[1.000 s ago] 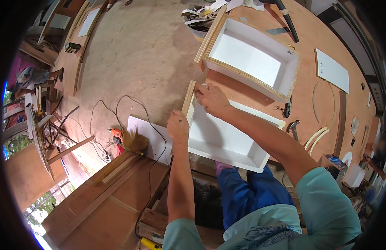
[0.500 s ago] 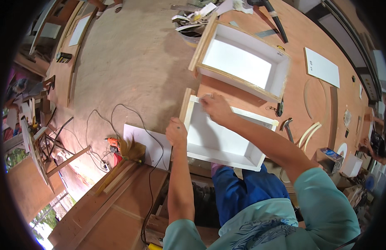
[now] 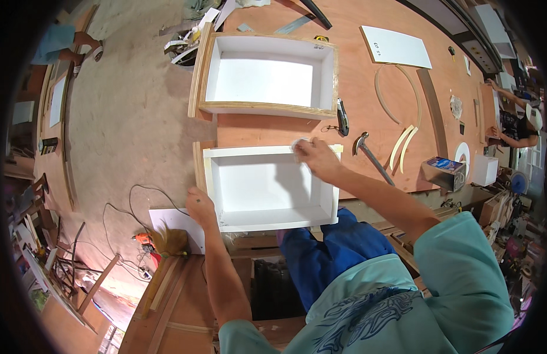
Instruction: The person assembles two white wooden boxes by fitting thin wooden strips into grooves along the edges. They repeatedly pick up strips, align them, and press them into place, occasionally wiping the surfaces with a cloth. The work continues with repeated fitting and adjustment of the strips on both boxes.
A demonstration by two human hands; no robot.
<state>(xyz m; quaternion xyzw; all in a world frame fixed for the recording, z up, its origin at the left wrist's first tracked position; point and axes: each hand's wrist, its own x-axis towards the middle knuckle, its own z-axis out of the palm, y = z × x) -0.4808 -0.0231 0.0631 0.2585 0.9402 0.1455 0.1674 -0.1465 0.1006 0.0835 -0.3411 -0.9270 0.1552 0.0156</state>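
A white open drawer (image 3: 267, 219) lies in front of me, with a plywood panel (image 3: 199, 168) along its left end. My left hand (image 3: 201, 206) is closed round the near part of that left end. On the drawer's far rim, close to the right corner, my right hand (image 3: 317, 159) presses a small whitish wad (image 3: 297, 145), mostly hidden by the fingers. Beyond it stands a second drawer (image 3: 267, 108), white inside with bare plywood edges.
Right of the drawers lie a utility knife (image 3: 342, 118), a claw hammer (image 3: 374, 159), curved wooden strips (image 3: 403, 150) and a white board (image 3: 396, 47). A metal can (image 3: 444, 173) stands farther right. A broom (image 3: 169, 239) and an orange drill (image 3: 144, 239) are at lower left.
My right hand has slid along the far rim from the left corner to near the right one. My left hand stays at the left end. The whole view has turned and shifted.
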